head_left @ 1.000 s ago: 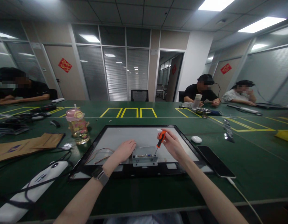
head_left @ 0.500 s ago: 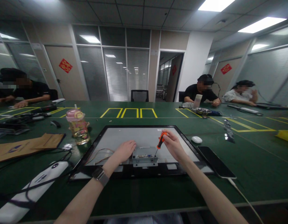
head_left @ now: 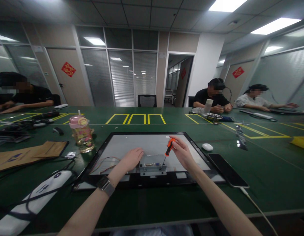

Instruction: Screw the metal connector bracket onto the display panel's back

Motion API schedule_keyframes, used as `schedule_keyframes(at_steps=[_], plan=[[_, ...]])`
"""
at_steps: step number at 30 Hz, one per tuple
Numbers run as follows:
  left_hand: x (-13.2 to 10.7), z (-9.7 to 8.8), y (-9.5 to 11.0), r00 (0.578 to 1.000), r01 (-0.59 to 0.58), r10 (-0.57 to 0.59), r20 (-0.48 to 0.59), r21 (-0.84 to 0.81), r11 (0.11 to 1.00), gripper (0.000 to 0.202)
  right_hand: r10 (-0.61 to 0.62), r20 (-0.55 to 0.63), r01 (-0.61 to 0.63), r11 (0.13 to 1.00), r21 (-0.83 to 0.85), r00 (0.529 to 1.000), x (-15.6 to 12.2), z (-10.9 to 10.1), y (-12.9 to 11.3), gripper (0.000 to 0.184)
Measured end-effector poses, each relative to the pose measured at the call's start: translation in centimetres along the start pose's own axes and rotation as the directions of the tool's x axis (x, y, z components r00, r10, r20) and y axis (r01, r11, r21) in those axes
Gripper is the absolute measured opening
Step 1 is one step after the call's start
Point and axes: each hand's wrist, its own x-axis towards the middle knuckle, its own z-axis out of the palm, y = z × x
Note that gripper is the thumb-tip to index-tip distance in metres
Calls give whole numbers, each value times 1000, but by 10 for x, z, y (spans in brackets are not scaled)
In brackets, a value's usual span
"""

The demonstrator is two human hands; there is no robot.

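An orange and black screwdriver (head_left: 170, 146) is held near the top of its handle by the fingers of my right hand (head_left: 183, 151). Its shaft slants down to the right end of a metal bracket (head_left: 153, 169) with connector ports along its front. The bracket sits on the pale back of a flat display panel (head_left: 152, 141) with a black frame. My left hand (head_left: 132, 158) lies palm down on the panel, its fingertips at the bracket's left rear edge; its thumb is hidden. Thin wires (head_left: 105, 162) run across the panel left of that hand.
To the left stand a pink-lidded bottle (head_left: 81, 132), a brown paper bag (head_left: 29, 155) and a white power strip (head_left: 36, 200) with dark cables. On the right lie a white earbud case (head_left: 207, 147) and a phone (head_left: 228, 170) on a cable. Several people sit across the table.
My hands and the screwdriver stay nearly in place. At the far right, a person's raised hand has come down from the head and reaches rightward. The other people's hands have shifted slightly.
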Motion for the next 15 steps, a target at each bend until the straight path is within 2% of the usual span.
schedule_keyframes(at_steps=[5,12,15], plan=[[2,-2,2,1000,7,-7,17,5,1000,35,12,46,-15,998,63,999,1,1,-3,24],[0,4,-3,999,-39,39,7,43,998,34,-33,-57,30,998,-50,998,1,-1,1,22],[0,3,-3,999,-32,31,20,41,999,34,-42,-77,39,998,-41,996,3,-2,2,20]])
